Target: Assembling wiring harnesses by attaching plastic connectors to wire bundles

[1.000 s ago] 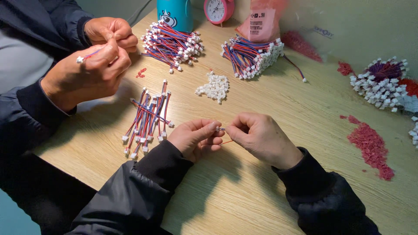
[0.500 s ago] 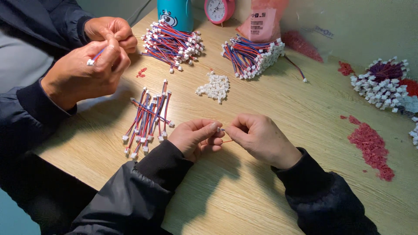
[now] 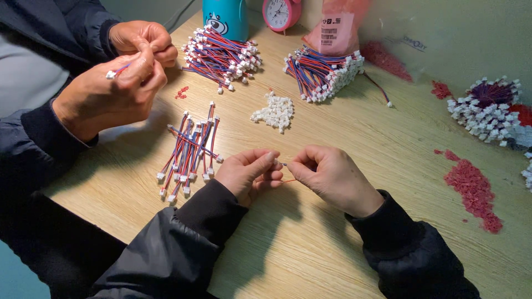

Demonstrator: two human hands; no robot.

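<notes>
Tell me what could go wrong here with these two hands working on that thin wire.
The left hand and right hand pinch a thin red wire by the fingertips alone; it could slip or kink. The left sleeve lies close to the loose wire pile and might scatter it. The co-worker's hands work close by; elbows may bump.

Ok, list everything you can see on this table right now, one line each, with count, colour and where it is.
wire: one, thin red, pinched between both hands
loose leads: one small pile, red and blue with white plugs, left of the hands
white plugs: one little heap, table centre
lead bundles: two, red and blue, far side
round bundle: one, white-tipped, right edge
red bits: scattered patch, right
cup: one, teal, far edge
clock: one, pink, far edge
bag: one, pinkish, far edge
co-worker's hands: two, upper left, holding a lead
left hand: one, black sleeve
right hand: one, black sleeve
</notes>
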